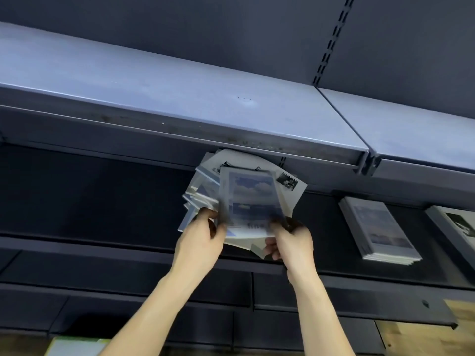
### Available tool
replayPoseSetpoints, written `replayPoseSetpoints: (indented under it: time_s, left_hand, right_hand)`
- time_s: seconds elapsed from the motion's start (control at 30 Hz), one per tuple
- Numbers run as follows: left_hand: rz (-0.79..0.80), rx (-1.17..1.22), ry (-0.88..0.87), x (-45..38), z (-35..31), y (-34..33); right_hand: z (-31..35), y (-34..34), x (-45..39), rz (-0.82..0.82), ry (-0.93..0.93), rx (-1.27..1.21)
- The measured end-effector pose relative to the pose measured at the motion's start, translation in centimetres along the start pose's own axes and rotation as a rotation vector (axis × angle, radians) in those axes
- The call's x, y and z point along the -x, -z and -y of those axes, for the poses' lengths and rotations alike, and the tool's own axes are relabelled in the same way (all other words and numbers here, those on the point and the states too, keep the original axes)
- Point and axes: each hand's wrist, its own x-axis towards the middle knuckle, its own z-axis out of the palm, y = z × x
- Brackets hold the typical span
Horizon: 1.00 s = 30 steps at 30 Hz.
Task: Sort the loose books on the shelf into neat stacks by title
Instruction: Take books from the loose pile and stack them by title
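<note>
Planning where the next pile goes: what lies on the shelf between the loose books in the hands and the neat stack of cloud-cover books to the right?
Head view: bare dark shelf between the loose books and the neat stack.

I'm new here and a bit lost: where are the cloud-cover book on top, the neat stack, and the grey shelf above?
Blue-and-white cloud-cover book (250, 194): head view, cover middle.
Neat stack of matching books (380, 227): head view, top cover.
Grey metal shelf (180, 98): head view, bare top.

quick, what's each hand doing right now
Left hand: grips the left side of the loose books.
Right hand: grips the lower right edge of the same books.
</note>
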Motion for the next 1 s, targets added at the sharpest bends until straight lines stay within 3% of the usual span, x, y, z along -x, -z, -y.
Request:
replayPoseSetpoints:
  time_s: [0.27,0.57,0.73,1.0]
  left_hand:
    - [-0.042,-0.32,-0.077,-0.1,2.3,1.0]
    - [0.031,-0.351,-0.206,0.5,3.7,0.1]
    - [0.072,-0.344,-0.28,1.4,2.8,-0.9]
    - [0.119,-0.355,-0.369,3.2,-1.0,-3.8]
  right_hand:
    - [-1.0,0.7,1.1,0.015,0.09,0.148]
    - [-4.1,2.7,3.4,-0.158,0.037,-0.17]
    - [-4.8,5.4,4.3,-0.267,0.024,-0.223]
    - [-5.6,10.1,5.6,-0.313,0.049,-0.235]
